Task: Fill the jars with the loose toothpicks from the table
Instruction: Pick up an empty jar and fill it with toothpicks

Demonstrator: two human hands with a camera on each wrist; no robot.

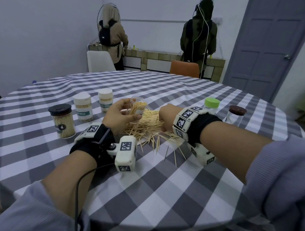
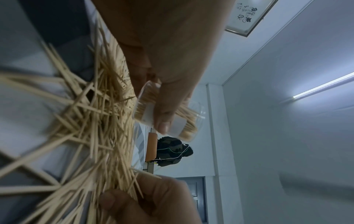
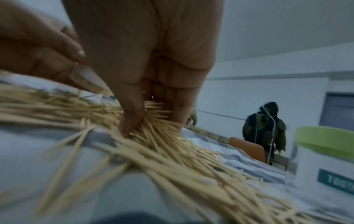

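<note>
Half-full jar tipped over the pile
Left hand (image 1: pixel 120 114) grips the tilted jar (image 1: pixel 138 107); right hand (image 1: pixel 166 118) pinches toothpicks (image 1: pixel 147 127). Tilt further, and the contents may spill.

pale walls (image 1: pixel 39 33) | grey door (image 1: pixel 267 49) | orange chair (image 1: pixel 184 68) | white chair (image 1: pixel 99 61)

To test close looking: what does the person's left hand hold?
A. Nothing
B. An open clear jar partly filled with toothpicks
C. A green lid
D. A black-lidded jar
B: the left hand grips a lidless clear jar with toothpicks inside, tilted above the pile.
</note>
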